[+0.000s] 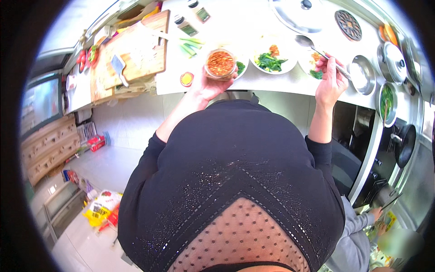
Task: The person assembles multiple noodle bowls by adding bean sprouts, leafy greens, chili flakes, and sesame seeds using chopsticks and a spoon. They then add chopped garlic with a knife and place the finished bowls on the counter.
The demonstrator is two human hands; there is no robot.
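My left hand (207, 86) is wrapped round an open glass jar (220, 63) full of red chilli flakes or paste, held upright at the counter's front edge. My right hand (331, 78) grips a metal spoon (304, 41) by its handle, the spoon's head pointing up and left. Beneath that hand, partly hidden, stands a white bowl (302, 66) with greens and some chilli. A second white bowl (291, 66) in the middle holds leafy greens (268, 62) topped with a chilli clump (274, 50). A third bowl (246, 62) of greens is mostly hidden behind the jar.
Left on the counter (217, 27) are a cutting board (152, 36) with a cleaver (118, 65), spring onions (190, 46), a small round lid (186, 79) and two spice jars. Right are a metal bowl (364, 75) and a lidded pot (392, 62). Another person's grey sleeve (358, 226) shows lower right.
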